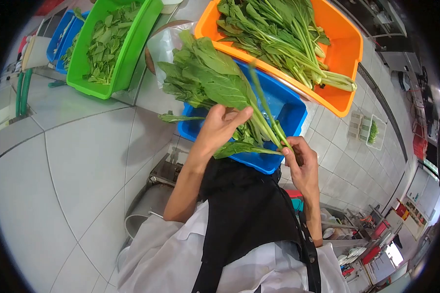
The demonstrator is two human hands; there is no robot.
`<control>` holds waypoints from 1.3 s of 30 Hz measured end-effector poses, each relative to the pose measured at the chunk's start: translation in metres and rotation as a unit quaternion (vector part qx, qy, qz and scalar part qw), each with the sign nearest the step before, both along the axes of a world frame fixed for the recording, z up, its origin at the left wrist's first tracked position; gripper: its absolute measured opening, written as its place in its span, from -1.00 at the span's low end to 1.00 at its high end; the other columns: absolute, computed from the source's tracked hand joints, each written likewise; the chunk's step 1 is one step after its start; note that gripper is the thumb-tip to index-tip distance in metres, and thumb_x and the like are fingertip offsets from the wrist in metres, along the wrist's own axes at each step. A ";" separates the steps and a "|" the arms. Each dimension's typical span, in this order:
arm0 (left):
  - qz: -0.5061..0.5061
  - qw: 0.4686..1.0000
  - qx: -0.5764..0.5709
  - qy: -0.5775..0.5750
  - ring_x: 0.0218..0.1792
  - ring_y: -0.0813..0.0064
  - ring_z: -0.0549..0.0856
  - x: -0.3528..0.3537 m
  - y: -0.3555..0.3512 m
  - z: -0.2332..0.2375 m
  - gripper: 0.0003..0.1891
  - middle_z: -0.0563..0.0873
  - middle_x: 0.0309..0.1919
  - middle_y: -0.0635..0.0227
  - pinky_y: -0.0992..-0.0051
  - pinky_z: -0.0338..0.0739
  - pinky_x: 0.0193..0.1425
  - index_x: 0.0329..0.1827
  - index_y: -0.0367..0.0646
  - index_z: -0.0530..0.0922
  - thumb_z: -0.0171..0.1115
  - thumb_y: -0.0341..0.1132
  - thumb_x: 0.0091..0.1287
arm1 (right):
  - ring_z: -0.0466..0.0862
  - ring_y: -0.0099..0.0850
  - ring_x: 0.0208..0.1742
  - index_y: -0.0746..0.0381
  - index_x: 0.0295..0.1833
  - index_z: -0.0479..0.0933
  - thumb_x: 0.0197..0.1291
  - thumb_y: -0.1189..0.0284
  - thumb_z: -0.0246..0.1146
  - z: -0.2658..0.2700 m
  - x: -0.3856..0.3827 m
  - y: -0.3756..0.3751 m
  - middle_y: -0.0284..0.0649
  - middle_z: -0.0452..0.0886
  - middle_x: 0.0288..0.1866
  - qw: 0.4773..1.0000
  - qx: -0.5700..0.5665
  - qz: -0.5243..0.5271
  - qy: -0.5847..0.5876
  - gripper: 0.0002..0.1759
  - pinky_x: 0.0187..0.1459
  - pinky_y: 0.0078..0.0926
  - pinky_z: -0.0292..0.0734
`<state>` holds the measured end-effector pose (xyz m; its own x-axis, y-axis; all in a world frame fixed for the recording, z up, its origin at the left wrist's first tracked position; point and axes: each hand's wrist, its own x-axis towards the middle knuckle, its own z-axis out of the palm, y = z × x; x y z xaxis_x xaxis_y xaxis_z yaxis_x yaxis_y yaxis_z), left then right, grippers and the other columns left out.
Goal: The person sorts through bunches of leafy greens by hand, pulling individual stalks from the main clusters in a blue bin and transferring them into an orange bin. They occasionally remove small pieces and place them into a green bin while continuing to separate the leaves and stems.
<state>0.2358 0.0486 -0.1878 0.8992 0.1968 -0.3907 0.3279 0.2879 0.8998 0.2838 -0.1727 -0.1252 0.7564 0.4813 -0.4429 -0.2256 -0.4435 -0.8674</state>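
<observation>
A bunch of leafy greens lies slantwise over a blue tub, leaves at the upper left and stems toward the lower right. My left hand is closed at the leaves' lower edge, thumb and fingers pinching the greens. My right hand holds the stem ends between thumb and fingers at the tub's right side. One thin stalk stands apart above the other stems, slightly blurred. More leaves lie inside the blue tub beneath the bunch.
Behind the blue tub is an orange tub with long-stemmed greens. A green tub of loose leaves stands at the upper left, near a smaller blue container. A white basket sits on the floor at right.
</observation>
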 end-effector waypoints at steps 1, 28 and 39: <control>0.062 0.992 -0.113 0.002 -0.08 0.46 0.68 0.004 -0.004 -0.002 -0.70 0.69 -0.08 0.28 0.39 0.59 0.08 0.16 -0.28 0.49 0.21 -0.40 0.41 | 0.53 -0.59 -0.35 0.31 -0.01 0.50 0.37 0.47 0.20 0.000 0.000 0.000 -0.30 0.62 -0.32 0.998 -0.034 0.022 -0.051 -0.83 -0.29 -0.58 0.42; 0.210 0.922 -0.314 -0.081 0.05 0.37 0.65 0.004 -0.003 0.019 -0.65 0.61 0.02 0.28 0.18 0.61 0.10 0.24 -0.17 0.38 0.15 -0.31 0.45 | 0.43 -0.66 -0.44 0.26 -0.02 0.48 0.48 0.42 0.04 -0.013 -0.003 -0.008 -0.38 0.50 -0.29 0.994 0.035 -0.105 -0.014 -0.84 -0.41 -0.70 0.30; 0.139 0.987 -0.062 -0.042 -0.27 0.44 0.73 0.008 0.006 0.021 -0.60 0.62 -0.11 0.24 0.44 0.70 -0.20 0.19 -0.28 0.34 0.25 -0.43 0.36 | 0.41 -0.67 -0.65 0.36 0.09 0.43 0.32 0.47 0.26 -0.002 0.005 -0.007 -0.21 0.62 -0.31 0.978 0.132 -0.016 0.160 -0.70 -0.61 -0.73 0.30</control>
